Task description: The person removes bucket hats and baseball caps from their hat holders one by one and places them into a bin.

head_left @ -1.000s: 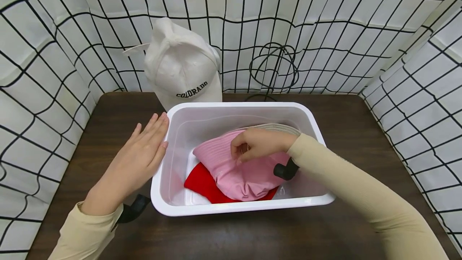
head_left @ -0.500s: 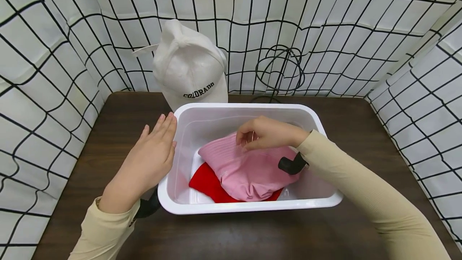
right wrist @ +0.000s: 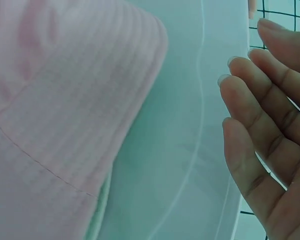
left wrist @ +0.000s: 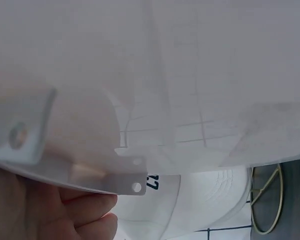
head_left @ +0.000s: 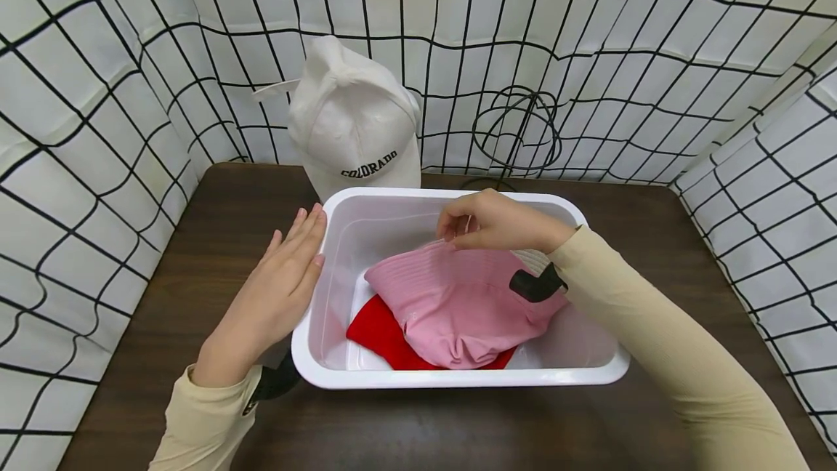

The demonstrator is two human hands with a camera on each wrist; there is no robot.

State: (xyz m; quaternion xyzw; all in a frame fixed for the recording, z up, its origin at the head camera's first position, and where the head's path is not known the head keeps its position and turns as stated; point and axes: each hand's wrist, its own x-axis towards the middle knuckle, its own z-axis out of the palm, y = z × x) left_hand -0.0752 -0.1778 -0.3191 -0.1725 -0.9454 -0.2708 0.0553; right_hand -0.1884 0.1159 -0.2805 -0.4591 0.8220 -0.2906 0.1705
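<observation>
Pink hat (head_left: 464, 311) is seen inside the white tub (head_left: 458, 378), laid over red cloth (head_left: 373, 329). With twelve o'clock set at the tub's far side, its brim is turned toward twelve and its bunched crown toward six; its longer spread is directed roughly from nine to three.

From the right hand (head_left: 500, 220), the hat is found at about six to seven o'clock and lower down, its far brim edge being overlapped by the fingertips in the head view. In the right wrist view a gap is shown between fingers and brim, so the hat appears not to be touched. These fingers are loosely bent, and nothing is pinched by them. A pale ribbed brim (head_left: 532, 260) is glimpsed at two o'clock from the hat's middle, partly hidden.

The left hand (head_left: 271, 289) is placed on the tub's nine o'clock side, its straight fingers laid along the rim and aimed toward one; nothing is gripped. As judged, the brim can be reached more readily by the right hand, by a slight lowering toward six.
</observation>
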